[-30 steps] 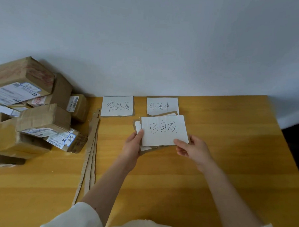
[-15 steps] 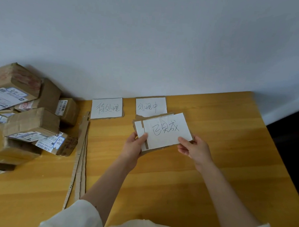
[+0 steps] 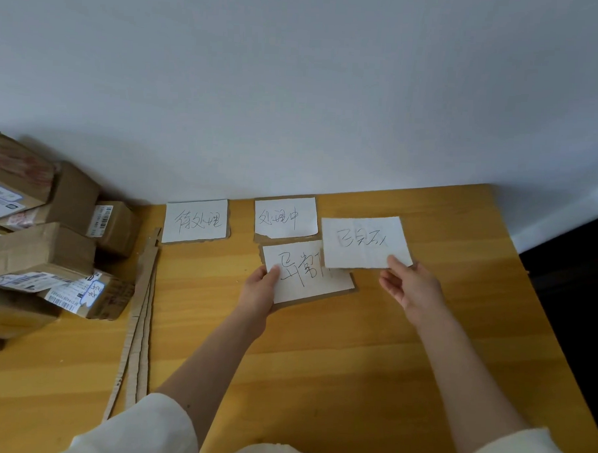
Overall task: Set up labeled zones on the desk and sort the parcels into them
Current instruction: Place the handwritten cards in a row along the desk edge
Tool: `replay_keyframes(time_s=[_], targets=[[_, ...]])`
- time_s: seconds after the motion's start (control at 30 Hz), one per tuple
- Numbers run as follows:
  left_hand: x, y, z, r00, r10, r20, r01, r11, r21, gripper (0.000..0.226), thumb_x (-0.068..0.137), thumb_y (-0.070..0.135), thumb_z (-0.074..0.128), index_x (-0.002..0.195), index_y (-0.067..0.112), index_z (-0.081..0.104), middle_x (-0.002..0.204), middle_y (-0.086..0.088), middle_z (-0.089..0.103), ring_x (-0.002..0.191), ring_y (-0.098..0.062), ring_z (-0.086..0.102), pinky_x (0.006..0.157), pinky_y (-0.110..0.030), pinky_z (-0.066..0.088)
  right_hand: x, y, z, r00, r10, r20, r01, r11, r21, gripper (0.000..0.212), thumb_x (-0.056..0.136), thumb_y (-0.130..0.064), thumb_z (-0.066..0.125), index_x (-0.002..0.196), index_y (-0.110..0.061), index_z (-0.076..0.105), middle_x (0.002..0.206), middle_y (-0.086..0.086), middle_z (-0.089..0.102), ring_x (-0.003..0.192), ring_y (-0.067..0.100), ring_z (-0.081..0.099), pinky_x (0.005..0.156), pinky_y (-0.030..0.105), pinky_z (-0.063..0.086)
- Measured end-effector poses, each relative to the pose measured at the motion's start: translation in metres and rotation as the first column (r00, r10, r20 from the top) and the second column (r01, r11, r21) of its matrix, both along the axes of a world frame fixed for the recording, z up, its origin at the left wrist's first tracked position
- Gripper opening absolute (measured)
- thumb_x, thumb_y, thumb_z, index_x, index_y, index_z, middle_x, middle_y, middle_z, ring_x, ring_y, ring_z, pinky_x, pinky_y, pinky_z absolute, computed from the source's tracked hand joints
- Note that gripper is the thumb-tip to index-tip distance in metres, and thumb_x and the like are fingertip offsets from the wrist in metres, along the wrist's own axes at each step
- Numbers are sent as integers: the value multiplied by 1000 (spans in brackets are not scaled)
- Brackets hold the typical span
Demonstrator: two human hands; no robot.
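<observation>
Two handwritten label cards lie flat at the back of the wooden desk (image 3: 319, 364): the first card (image 3: 195, 220) on the left, the second card (image 3: 285, 217) to its right. My right hand (image 3: 412, 288) pinches a third label card (image 3: 364, 242) by its lower right corner and holds it right of the second card. My left hand (image 3: 261, 289) grips the left edge of a fourth label card (image 3: 309, 274) backed with cardboard; the third card overlaps its upper right corner. A pile of brown parcels (image 3: 39, 249) with shipping labels sits at the left.
Long cardboard strips (image 3: 142, 315) lie on the desk between the parcel pile and the cards. A white wall rises behind the desk. The desk's right edge (image 3: 528, 287) drops off to a dark floor.
My right hand has lifted the top card off the stack and carried it to the right. The card beneath, still in my left hand, now shows its writing. The view has shifted right.
</observation>
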State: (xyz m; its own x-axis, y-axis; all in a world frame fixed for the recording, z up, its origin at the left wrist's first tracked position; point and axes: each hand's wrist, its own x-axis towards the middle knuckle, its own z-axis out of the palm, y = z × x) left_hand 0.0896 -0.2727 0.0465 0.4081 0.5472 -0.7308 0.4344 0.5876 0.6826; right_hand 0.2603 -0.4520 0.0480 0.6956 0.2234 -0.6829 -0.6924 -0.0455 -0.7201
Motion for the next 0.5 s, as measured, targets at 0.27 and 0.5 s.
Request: replay_keyframes(time_s=[0.27, 0.5], targets=[[12, 2, -15, 993, 73, -95, -69, 997, 45, 15, 100, 27, 48, 90, 24, 59, 96, 2, 64, 91, -21, 59, 94, -43, 50, 60, 12, -30, 995, -101, 26, 104, 987, -124, 12, 93, -13, 64, 100, -11, 55, 93, 5, 63, 74, 11, 63, 71, 29, 58], [18, 5, -21, 989, 87, -117, -81, 995, 54, 14, 99, 27, 48, 90, 25, 59, 100, -1, 64, 93, -22, 59, 93, -42, 53, 76, 22, -55, 997, -64, 34, 70, 969, -236, 19, 93, -11, 62, 109, -8, 54, 112, 8, 64, 71, 9, 62, 74, 29, 58]])
